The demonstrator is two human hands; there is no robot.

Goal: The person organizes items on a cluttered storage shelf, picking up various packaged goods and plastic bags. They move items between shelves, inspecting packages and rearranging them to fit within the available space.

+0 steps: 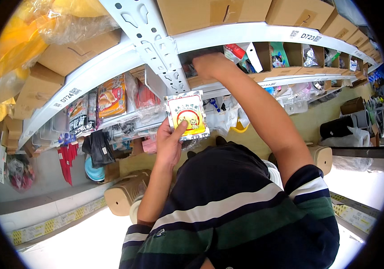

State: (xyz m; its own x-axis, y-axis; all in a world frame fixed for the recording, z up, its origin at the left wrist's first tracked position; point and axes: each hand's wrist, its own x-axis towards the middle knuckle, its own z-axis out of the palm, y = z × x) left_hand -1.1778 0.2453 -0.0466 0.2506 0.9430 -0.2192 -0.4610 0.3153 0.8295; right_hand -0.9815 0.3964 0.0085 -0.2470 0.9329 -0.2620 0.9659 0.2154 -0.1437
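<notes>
My left hand (169, 143) grips a flat foil packet (186, 103) with silver edges, its thumb pressed on the front. The packet has a white top, a yellow lower part and printed writing and figures. My right hand (213, 65) reaches into a cardboard bin (198, 81) on the shelf, just right of the white metal upright. Its fingers are hidden inside the bin, so what they touch is not visible. Beside that hand stands a red and white package (235, 53) in the bin row.
A perforated white upright (158, 50) divides the shelving. Numbered cardboard boxes (212, 13) line the upper shelf. An orange food pouch (112, 97) and dark packages (81, 114) sit to the left. Beige plastic containers (121, 198) stand low near my body. A yellow item (239, 127) hangs under the shelf.
</notes>
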